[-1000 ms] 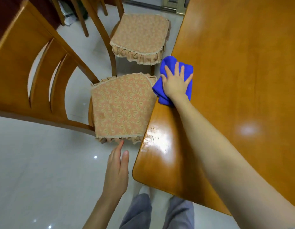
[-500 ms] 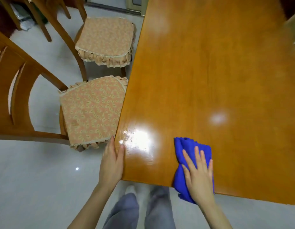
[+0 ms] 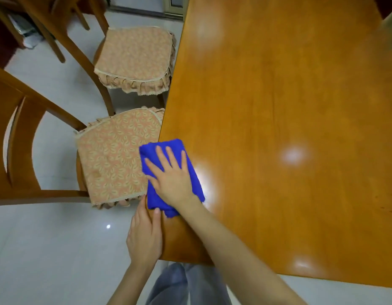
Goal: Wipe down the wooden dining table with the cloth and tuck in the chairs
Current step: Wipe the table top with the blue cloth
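Blue cloth (image 3: pixel 153 197) on table (image 3: pixel 278 106) edge (overhanging), chairs (image 3: pixel 113 161) out

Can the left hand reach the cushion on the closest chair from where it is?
Probably yes. The left hand rests open at the table corner, right beside the near chair's cushion, and nothing lies between them.

home dining room | wooden dining table (image 3: pixel 278 106) | cushioned chairs (image 3: pixel 116 159) | tiled floor (image 3: pixel 47 249)
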